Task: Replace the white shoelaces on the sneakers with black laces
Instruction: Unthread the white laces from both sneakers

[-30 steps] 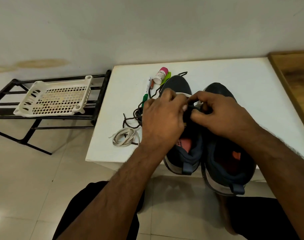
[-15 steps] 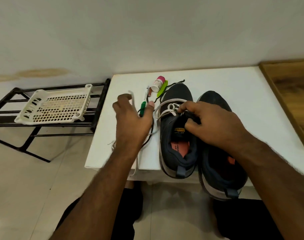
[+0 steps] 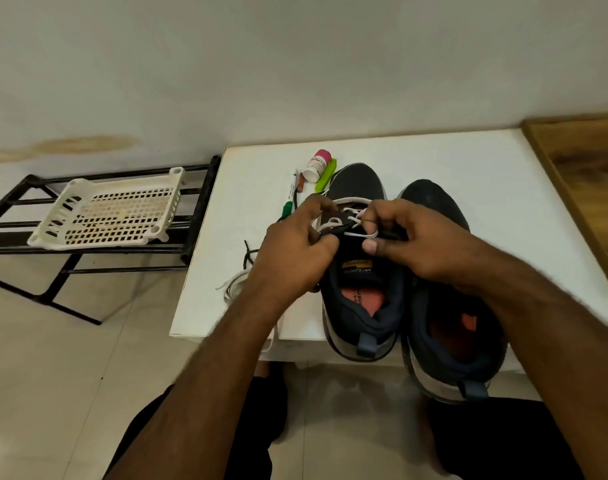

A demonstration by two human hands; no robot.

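Note:
Two dark sneakers stand side by side on the white table [image 3: 451, 161], heels toward me. The left sneaker [image 3: 356, 183] still carries a white lace [image 3: 351, 216] across its front eyelets. My left hand [image 3: 295, 247] pinches that lace at the shoe's left side. My right hand [image 3: 413, 237] pinches it on the right side, thumb pointing toward me. The right sneaker [image 3: 451, 306] shows no lace. A loose white lace [image 3: 235, 289] lies coiled on the table left of my left wrist, and a black lace [image 3: 248, 254] lies beside it, mostly hidden by my hand.
A pink-capped bottle [image 3: 317, 165], a green clip [image 3: 326, 174] and a green-capped pen [image 3: 290, 199] lie behind the shoes. A white plastic basket [image 3: 105, 211] sits on a black metal rack [image 3: 198, 202] to the left. A wooden surface [image 3: 586, 174] adjoins the table's right side.
My left hand swung out to the left over the table pulling white lace, then came back to the left sneaker's eyelets. My right hand stayed at the shoe's tongue.

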